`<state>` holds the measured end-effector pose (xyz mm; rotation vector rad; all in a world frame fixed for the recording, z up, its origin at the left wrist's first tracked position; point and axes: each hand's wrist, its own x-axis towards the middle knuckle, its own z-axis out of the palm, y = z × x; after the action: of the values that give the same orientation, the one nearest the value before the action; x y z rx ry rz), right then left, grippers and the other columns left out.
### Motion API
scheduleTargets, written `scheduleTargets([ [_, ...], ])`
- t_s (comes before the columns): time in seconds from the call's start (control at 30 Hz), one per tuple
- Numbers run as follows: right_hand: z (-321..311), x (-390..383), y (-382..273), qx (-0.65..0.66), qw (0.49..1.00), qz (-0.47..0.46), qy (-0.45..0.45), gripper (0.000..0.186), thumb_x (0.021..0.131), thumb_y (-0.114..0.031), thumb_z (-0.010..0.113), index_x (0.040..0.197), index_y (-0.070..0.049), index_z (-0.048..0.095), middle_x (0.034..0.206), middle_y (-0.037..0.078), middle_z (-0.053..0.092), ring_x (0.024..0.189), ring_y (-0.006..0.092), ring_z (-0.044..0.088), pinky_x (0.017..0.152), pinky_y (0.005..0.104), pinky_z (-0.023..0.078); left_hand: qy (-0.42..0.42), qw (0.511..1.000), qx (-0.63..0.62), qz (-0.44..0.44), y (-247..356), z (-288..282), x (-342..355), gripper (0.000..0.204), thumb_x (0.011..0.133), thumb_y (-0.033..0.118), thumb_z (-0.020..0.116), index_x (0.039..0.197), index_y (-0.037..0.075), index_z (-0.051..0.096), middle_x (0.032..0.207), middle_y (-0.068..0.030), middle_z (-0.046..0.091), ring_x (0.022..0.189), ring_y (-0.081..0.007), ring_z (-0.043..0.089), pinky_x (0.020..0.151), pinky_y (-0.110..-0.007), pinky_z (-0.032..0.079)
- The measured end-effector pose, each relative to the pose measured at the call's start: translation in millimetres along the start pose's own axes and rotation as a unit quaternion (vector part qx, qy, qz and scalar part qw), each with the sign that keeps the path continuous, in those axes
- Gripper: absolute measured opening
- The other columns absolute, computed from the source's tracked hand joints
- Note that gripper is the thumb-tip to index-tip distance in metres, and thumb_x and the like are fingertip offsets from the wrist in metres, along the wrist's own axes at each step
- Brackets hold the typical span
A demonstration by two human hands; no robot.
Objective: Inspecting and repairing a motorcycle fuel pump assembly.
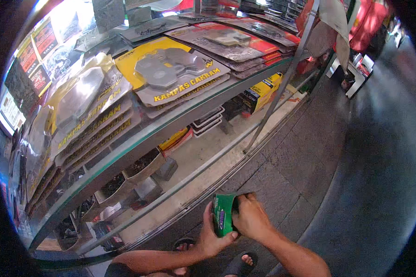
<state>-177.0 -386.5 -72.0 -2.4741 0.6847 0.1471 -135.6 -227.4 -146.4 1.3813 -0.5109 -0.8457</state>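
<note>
In the head view, my left hand (212, 237) grips a small green cardboard box (223, 212) from its left side and underneath, thumb across the lower front. My right hand (252, 217) is at the box's open right side, fingers curled and partly inside it; what they hold is hidden. Both hands are low in front of a glass display case (101, 166), over the tiled walkway.
Stacked packaged parts on grey, yellow and red cards (171, 78) cover the case's top. Yellow boxes (259, 92), black trays and bins sit on the lower shelf, behind a metal rail. My sandalled feet (242, 263) show below. Cloths and a white object stand at far right.
</note>
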Motion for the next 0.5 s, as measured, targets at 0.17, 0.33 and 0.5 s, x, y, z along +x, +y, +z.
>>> scheduleTargets([
  [0.17,24.4,8.1,18.8,-0.038,0.998,0.032,-0.04,0.039,0.084,-0.025,0.068,0.108,0.005,0.067,0.111,0.035,0.065,0.105,0.0508,0.063,0.091,0.0537,0.052,0.058,0.997,0.041,-0.042,-66.1,10.0,-3.1,0.119,0.075,0.035,0.086,0.158,0.0,0.008,0.148,-0.0286,0.042,0.136,-0.0357,0.046,0.115,-0.044,0.036],
  [0.33,61.6,2.5,62.4,-0.002,0.967,0.077,-0.242,0.038,0.082,-0.02,0.062,0.113,0.003,0.067,0.113,0.03,0.069,0.107,0.0457,0.066,0.091,0.0514,0.052,0.032,0.99,0.085,-0.105,-52.8,9.6,-7.8,0.12,0.075,0.038,0.086,0.158,-0.001,0.008,0.15,-0.0294,0.041,0.138,-0.0385,0.045,0.115,-0.045,0.037],
  [0.5,92.6,-13.0,77.4,0.206,0.964,0.084,-0.144,0.044,0.077,-0.018,0.063,0.115,0.004,0.064,0.111,0.031,0.068,0.106,0.0481,0.065,0.093,0.0537,0.05,0.011,0.983,0.152,-0.104,-76.8,7.3,-17.3,0.124,0.074,0.046,0.085,0.159,-0.001,0.007,0.15,-0.0317,0.04,0.137,-0.0424,0.046,0.113,-0.048,0.039],
])
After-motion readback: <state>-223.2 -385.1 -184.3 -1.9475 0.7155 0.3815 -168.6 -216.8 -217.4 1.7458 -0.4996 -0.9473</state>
